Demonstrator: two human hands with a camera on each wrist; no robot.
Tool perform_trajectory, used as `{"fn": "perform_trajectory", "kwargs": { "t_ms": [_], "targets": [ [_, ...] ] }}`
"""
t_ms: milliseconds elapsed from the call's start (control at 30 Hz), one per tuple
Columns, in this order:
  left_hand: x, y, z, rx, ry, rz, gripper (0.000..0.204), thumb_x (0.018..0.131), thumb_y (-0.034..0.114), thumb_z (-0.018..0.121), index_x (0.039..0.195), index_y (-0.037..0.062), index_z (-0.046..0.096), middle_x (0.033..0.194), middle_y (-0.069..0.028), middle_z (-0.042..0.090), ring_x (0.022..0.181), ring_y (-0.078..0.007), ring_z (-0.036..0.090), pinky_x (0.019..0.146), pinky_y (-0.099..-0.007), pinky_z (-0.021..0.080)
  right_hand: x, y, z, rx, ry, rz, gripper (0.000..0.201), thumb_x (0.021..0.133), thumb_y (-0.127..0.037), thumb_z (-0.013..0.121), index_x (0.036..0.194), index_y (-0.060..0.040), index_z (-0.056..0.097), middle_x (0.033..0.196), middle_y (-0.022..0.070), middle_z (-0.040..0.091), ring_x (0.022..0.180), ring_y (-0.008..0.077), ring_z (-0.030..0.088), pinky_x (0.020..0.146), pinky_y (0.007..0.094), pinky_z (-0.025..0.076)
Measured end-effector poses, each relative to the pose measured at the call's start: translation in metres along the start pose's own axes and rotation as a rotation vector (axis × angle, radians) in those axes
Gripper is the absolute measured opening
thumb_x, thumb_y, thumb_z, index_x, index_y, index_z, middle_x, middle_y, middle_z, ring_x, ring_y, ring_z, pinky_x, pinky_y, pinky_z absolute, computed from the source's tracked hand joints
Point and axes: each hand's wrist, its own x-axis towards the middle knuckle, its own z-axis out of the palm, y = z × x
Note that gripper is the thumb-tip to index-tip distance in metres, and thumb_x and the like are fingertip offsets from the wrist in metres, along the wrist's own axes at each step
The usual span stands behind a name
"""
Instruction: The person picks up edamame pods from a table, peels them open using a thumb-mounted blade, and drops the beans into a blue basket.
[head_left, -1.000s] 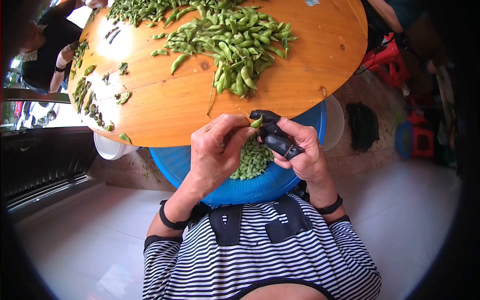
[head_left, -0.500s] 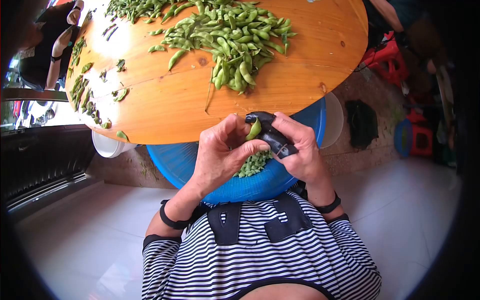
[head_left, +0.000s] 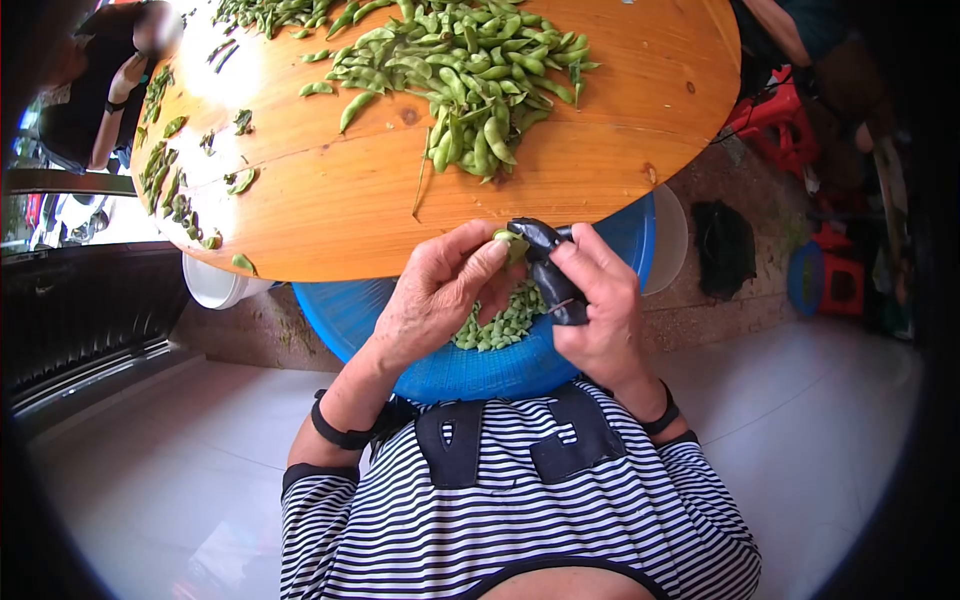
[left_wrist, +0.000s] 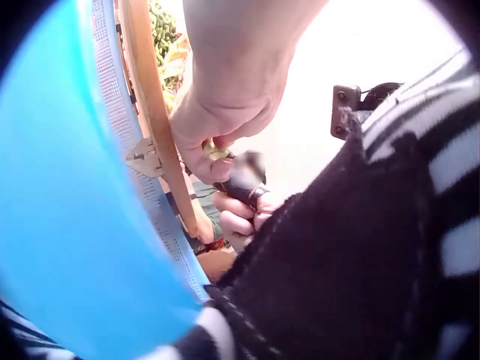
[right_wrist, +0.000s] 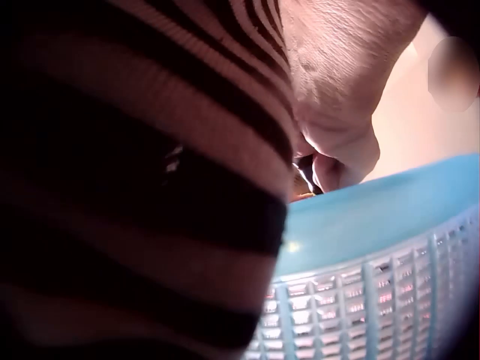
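In the head view the left hand [head_left: 430, 290] pinches a green pod [head_left: 515, 246] between thumb and fingers. Black coverings [head_left: 548, 270] wrap fingers of the right hand [head_left: 608, 315], which is curled close against the pod's right side. Whether it grips the pod cannot be told. Below both hands, shelled green beans [head_left: 500, 322] lie in a blue basket [head_left: 465, 378]. The left wrist view shows the left hand [left_wrist: 232, 97] with the pod [left_wrist: 216, 150] at its fingertips, next to the black covering. In the right wrist view the right hand [right_wrist: 341, 90] is above the basket rim [right_wrist: 375, 214], its fingertips mostly hidden.
A pile of pods [head_left: 465, 80] lies on the wooden table [head_left: 330, 215], with scattered pods and scraps at its left. White tubs [head_left: 215, 283] stand under the table edge. Another person [head_left: 90, 90] is at the upper left. Red stools [head_left: 780, 130] stand at the right.
The left hand's thumb has moved up to the pod, and the pod has shifted slightly up. The right hand has turned, its fingers more curled. More of the beans below now shows than half a second ago.
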Motion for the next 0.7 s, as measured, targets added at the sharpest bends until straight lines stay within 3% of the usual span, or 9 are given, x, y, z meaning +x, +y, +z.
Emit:
{"fn": "perform_trajectory", "kwargs": {
  "t_ms": [33, 167, 267, 367, 533, 700],
  "targets": [
    [0.001, 0.001, 0.007, -0.101, 0.044, 0.015, 0.025, 0.100, 0.023, 0.048, 0.098, -0.0001, 0.058, 0.071, -0.0009, 0.056, 0.058, -0.0067, 0.050, 0.050, -0.0220, 0.041, -0.001, -0.003, 0.005, -0.059, 0.051, -0.074, 0.049, 0.060, 0.012, 0.060, 0.107, 0.0029, 0.059, 0.090, 0.0131, 0.047, 0.075, 0.0300, 0.055, 0.063, 0.0348, 0.047],
    [0.000, 0.001, 0.017, -0.227, 0.143, -0.025, 0.023, 0.100, 0.017, 0.041, 0.110, -0.0003, 0.052, 0.078, -0.0037, 0.053, 0.062, -0.0073, 0.045, 0.050, -0.0211, 0.037, -0.005, -0.007, 0.007, -0.120, 0.063, -0.144, 0.050, 0.056, 0.011, 0.064, 0.105, 0.0037, 0.058, 0.093, 0.0167, 0.046, 0.075, 0.0306, 0.056, 0.063, 0.0389, 0.047],
    [0.001, -0.009, 0.014, -0.456, 0.077, 0.010, 0.019, 0.093, 0.007, 0.039, 0.105, -0.0004, 0.053, 0.078, -0.0020, 0.050, 0.059, -0.0064, 0.037, 0.049, -0.0209, 0.033, -0.005, -0.004, 0.014, -0.133, 0.113, -0.175, 0.048, 0.057, 0.011, 0.063, 0.104, 0.0035, 0.058, 0.092, 0.0158, 0.046, 0.074, 0.0309, 0.056, 0.063, 0.0386, 0.047],
    [0.004, -0.007, 0.016, -0.532, 0.081, -0.036, 0.021, 0.086, 0.001, 0.039, 0.102, -0.0003, 0.053, 0.078, -0.0013, 0.049, 0.057, -0.0059, 0.033, 0.048, -0.0206, 0.029, 0.000, 0.004, 0.010, 0.025, 0.138, -0.090, 0.044, 0.058, 0.014, 0.057, 0.101, 0.0048, 0.059, 0.087, 0.0144, 0.048, 0.073, 0.0301, 0.055, 0.063, 0.0349, 0.046],
    [0.006, -0.005, 0.021, -0.467, 0.066, -0.033, 0.025, 0.086, 0.002, 0.039, 0.105, 0.0021, 0.055, 0.075, 0.0026, 0.046, 0.060, -0.0046, 0.035, 0.051, -0.0207, 0.032, 0.000, 0.013, 0.005, 0.061, 0.204, -0.123, 0.044, 0.059, 0.014, 0.056, 0.102, 0.0054, 0.059, 0.086, 0.0136, 0.048, 0.071, 0.0270, 0.054, 0.062, 0.0331, 0.046],
    [0.005, -0.005, 0.025, -0.477, 0.119, -0.053, 0.022, 0.088, 0.002, 0.039, 0.102, 0.0005, 0.055, 0.078, -0.0007, 0.049, 0.061, -0.0065, 0.037, 0.051, -0.0212, 0.031, -0.003, 0.008, 0.004, -0.024, 0.102, -0.100, 0.046, 0.060, 0.013, 0.058, 0.104, 0.0031, 0.060, 0.086, 0.0130, 0.047, 0.072, 0.0279, 0.054, 0.061, 0.0340, 0.046]
  ]
}}
